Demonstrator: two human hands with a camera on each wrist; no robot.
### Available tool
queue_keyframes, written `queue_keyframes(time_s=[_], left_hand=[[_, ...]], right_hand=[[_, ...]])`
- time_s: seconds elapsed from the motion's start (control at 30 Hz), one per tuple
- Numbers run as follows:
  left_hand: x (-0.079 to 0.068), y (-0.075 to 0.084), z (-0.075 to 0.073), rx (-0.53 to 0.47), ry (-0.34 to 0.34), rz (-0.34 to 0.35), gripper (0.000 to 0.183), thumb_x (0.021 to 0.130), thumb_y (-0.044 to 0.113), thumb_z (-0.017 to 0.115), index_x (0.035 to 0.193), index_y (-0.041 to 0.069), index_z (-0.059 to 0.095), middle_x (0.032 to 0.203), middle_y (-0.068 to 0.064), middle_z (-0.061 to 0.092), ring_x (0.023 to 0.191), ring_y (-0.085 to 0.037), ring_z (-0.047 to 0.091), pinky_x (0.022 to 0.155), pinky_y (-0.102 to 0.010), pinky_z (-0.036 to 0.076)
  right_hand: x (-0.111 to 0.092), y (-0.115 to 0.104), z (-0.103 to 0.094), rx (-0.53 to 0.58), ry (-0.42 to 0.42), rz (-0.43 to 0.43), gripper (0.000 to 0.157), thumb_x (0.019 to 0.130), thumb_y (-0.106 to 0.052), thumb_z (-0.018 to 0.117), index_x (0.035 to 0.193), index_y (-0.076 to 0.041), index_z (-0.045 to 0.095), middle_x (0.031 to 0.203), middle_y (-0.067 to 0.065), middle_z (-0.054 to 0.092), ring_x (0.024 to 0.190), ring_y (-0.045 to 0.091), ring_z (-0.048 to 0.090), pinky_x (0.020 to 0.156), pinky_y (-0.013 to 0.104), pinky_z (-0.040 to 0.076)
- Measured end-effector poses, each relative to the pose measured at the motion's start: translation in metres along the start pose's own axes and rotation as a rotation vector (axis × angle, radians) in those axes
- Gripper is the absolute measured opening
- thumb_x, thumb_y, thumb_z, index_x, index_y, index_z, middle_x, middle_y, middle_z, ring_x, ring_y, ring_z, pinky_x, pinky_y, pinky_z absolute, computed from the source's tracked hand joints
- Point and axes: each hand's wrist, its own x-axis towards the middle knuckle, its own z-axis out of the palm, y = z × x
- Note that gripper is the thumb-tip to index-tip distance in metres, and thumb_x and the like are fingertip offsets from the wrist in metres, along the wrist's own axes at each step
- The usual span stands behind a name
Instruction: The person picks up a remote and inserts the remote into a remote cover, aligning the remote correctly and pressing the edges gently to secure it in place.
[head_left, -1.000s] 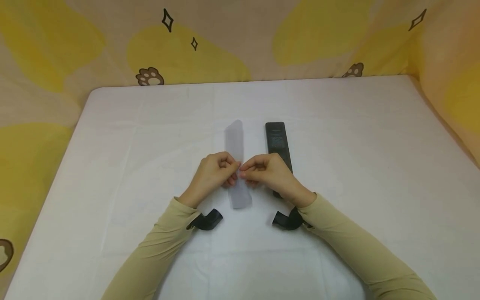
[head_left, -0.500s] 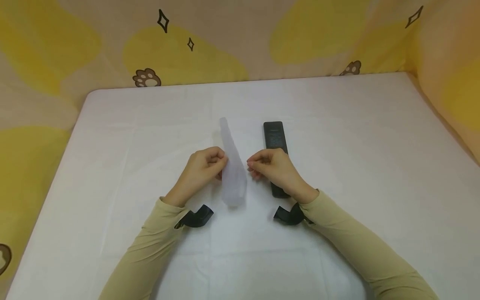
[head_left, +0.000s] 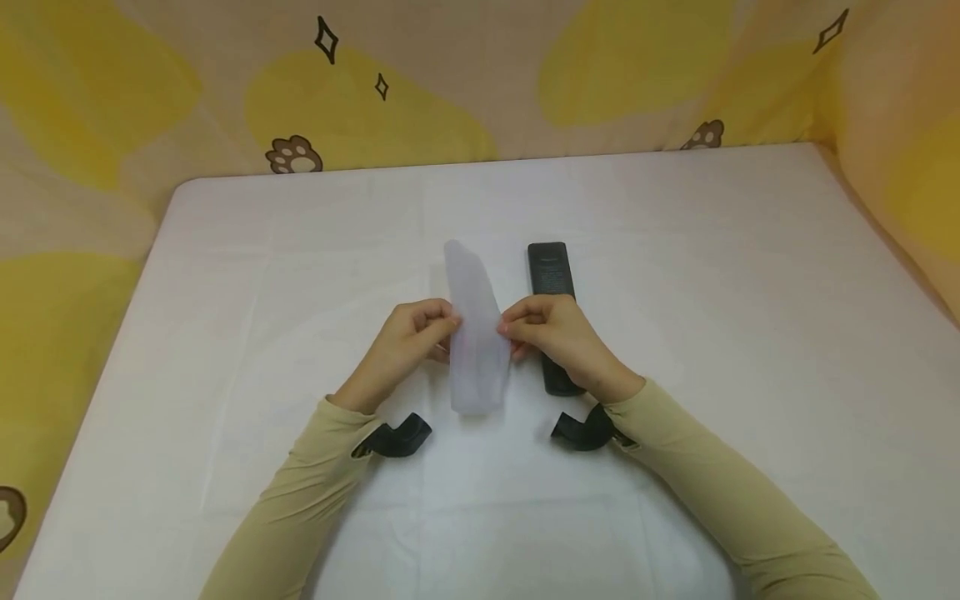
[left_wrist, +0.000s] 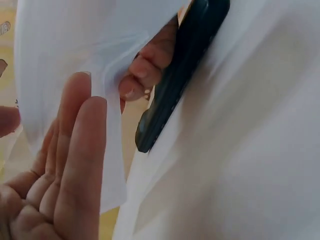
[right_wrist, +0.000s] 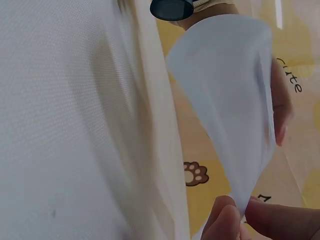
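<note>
Head view: hands [head_left: 412,337] [head_left: 553,333] pinch film [head_left: 477,358] by its edges, well inside table edges [head_left: 510,164].

White cloth-covered tabletop [head_left: 712,225] with faint fold creases, pinkish-beige fabric [head_left: 480,42] with yellow blotches behind it and along both sides, brown paw prints [head_left: 294,156] beside the far edge, black-outlined four-pointed stars [head_left: 326,40] higher up, dark "Cute" lettering [right_wrist: 289,76] on the fabric

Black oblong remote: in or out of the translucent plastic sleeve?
Out: the black oblong remote lies on the white table, apart from the translucent plastic sleeve, which the left hand and right hand hold.
</note>
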Motion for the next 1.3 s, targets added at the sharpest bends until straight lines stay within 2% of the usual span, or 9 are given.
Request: queue_keyframes(time_s=[0.13,0.27,0.37,0.47,0.6,0.77,0.93,1.13,1.3], left_hand=[[0.002,-0.004,0.005,-0.044,-0.003,-0.097,0.033,0.095,0.02,0.054,0.098,-0.011,0.064,0.078,-0.002,0.066,0.067,-0.012,0.064,0.061,-0.028,0.055],[0.005,-0.011,0.009,-0.028,0.02,-0.147,0.034,0.095,0.02,0.056,0.098,-0.012,0.065,0.076,-0.003,0.069,0.066,-0.01,0.064,0.061,-0.025,0.053],[0.007,-0.013,0.01,-0.024,0.023,-0.159,0.031,0.095,0.018,0.057,0.101,-0.012,0.064,0.083,-0.008,0.07,0.072,-0.01,0.065,0.066,-0.025,0.054],[0.008,-0.014,0.011,-0.035,-0.003,-0.159,0.032,0.096,0.017,0.055,0.107,-0.013,0.061,0.095,-0.015,0.069,0.08,-0.013,0.066,0.072,-0.028,0.055],[0.013,-0.015,0.015,-0.105,-0.034,-0.156,0.033,0.098,0.013,0.05,0.115,-0.015,0.054,0.107,-0.024,0.064,0.086,-0.017,0.066,0.079,-0.034,0.055],[0.018,-0.018,0.019,-0.214,-0.047,-0.211,0.034,0.1,0.008,0.043,0.124,-0.017,0.045,0.114,-0.028,0.058,0.091,-0.02,0.065,0.083,-0.039,0.054],[0.016,-0.021,0.017,-0.23,-0.046,-0.24,0.036,0.101,0.008,0.039,0.128,-0.015,0.041,0.118,-0.03,0.055,0.09,-0.02,0.063,0.083,-0.042,0.053],[0.015,-0.024,0.018,-0.232,-0.053,-0.238,0.037,0.102,0.007,0.036,0.132,-0.016,0.036,0.124,-0.033,0.051,0.099,-0.03,0.063,0.087,-0.044,0.051],[0.016,-0.024,0.017,-0.249,-0.047,-0.24,0.037,0.102,0.007,0.035,0.132,-0.015,0.035,0.126,-0.033,0.049,0.108,-0.037,0.059,0.09,-0.045,0.049]], right_hand=[[0.0,0.001,0.001,-0.028,0.009,-0.003,0.015,0.084,-0.001,0.065,0.096,0.009,0.065,0.073,0.006,0.067,0.058,0.013,0.058,0.059,0.025,0.053],[0.001,0.002,0.0,-0.053,0.011,-0.012,0.015,0.084,-0.001,0.066,0.095,0.008,0.065,0.073,0.007,0.067,0.058,0.013,0.058,0.059,0.024,0.052],[0.001,0.001,-0.002,-0.064,0.019,-0.018,0.016,0.084,-0.002,0.067,0.096,0.008,0.065,0.073,0.007,0.067,0.059,0.014,0.058,0.059,0.025,0.052],[0.0,0.0,-0.005,-0.072,0.03,-0.011,0.017,0.084,-0.002,0.068,0.096,0.008,0.064,0.075,0.009,0.068,0.059,0.015,0.059,0.061,0.025,0.052],[0.0,-0.001,-0.009,-0.085,0.029,-0.002,0.02,0.084,-0.002,0.068,0.098,0.01,0.063,0.079,0.013,0.069,0.061,0.015,0.062,0.063,0.028,0.055],[-0.001,0.0,-0.015,-0.095,0.007,0.01,0.022,0.084,-0.001,0.067,0.101,0.011,0.063,0.083,0.016,0.069,0.065,0.019,0.065,0.066,0.03,0.056],[-0.004,0.0,-0.021,-0.085,-0.01,0.036,0.023,0.084,-0.002,0.066,0.103,0.011,0.063,0.085,0.018,0.069,0.069,0.022,0.066,0.069,0.032,0.057],[-0.009,0.009,-0.038,-0.053,0.064,-0.007,0.022,0.085,0.0,0.065,0.102,0.013,0.063,0.085,0.017,0.069,0.07,0.017,0.066,0.067,0.03,0.057],[-0.018,0.016,-0.055,-0.087,0.139,-0.019,0.023,0.085,-0.003,0.066,0.102,0.011,0.063,0.085,0.011,0.069,0.07,0.015,0.065,0.067,0.028,0.056]])
